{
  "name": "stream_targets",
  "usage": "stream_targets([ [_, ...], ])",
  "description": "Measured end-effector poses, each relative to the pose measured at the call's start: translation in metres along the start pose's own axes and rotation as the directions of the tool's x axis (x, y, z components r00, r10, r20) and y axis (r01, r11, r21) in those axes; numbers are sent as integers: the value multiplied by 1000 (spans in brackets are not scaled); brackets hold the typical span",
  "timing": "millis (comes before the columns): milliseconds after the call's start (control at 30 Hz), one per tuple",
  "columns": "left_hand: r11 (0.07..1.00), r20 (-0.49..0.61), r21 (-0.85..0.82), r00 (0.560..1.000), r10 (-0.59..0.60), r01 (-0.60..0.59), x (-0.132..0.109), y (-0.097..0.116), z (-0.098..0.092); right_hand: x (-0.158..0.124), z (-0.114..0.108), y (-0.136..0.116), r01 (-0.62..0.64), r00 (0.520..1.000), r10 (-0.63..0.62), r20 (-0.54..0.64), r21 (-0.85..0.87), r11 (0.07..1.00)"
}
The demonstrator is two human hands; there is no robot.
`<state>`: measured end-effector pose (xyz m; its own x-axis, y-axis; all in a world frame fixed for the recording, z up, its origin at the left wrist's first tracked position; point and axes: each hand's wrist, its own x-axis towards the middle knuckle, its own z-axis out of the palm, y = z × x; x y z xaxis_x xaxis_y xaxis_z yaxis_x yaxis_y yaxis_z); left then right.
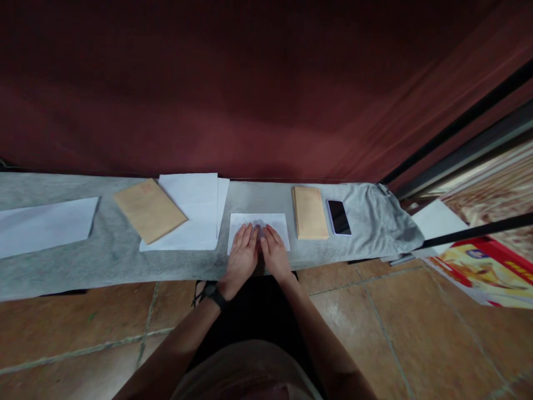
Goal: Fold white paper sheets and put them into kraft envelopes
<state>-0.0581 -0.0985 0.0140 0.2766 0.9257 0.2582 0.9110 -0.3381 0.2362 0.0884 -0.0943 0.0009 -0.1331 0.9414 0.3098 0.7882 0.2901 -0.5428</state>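
Note:
A white sheet of paper [237, 220], apparently folded to a small rectangle, lies on the grey cloth in front of me. My left hand [245, 250] rests flat on its near left part, fingers stretched out. Beside it, my right hand [272, 250] lies on the near right part, fingers also extended. The fingertips of both hands almost meet at the paper's middle. Left of the hands are larger white sheets [195, 216] with a brown envelope [150, 211] partly over them. A stack of brown envelopes [311, 214] lies to the right.
A phone [339, 217] lies right of the envelope stack. Another white paper [45, 225] is at the far left. The grey cloth [258, 194] covers a narrow table against a dark red wall [250, 111]. A red and yellow box [487, 272] stands at the lower right.

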Motion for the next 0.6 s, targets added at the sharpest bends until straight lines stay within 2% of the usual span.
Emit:
stream_targets([
  [133,1000,96,-6,995,0,0,10,-1,26,11,17,-9,40,994,-33,108,-58,998],
  [233,999,107,16,994,-34,32,12,-6,34,12,21,-6,29,992,-8,128,-166,986],
  [600,984,-44,-34,983,-178,176,8,-14,36,11,15,23,-59,997,71,21,-361,931],
])
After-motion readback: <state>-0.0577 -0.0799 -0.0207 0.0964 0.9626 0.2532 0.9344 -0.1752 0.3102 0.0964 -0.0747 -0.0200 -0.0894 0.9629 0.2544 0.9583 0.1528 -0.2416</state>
